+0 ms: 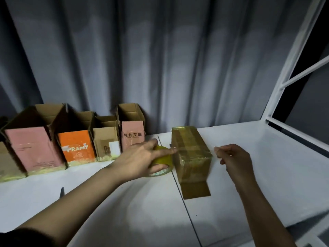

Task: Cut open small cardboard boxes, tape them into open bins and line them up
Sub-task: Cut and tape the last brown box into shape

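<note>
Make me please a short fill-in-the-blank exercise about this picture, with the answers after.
1. The left hand holds a roll of ____.
2. The open bins stand in a row before a grey ____.
3. The bin with the word PRAMY has an ____ front.
4. The taped box lies on a ____ table.

Answers: tape, curtain, orange, white

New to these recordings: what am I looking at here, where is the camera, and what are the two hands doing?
There is no machine: a person wears one camera on the head, looking down at their own arms over a white table. The left hand grips a roll of clear tape, its forefinger touching a taped cardboard box lying on its side. The right hand has curled fingers beside the box and seems to pinch a tape end, though that is hard to see. Finished open bins stand in a row by the curtain.
</note>
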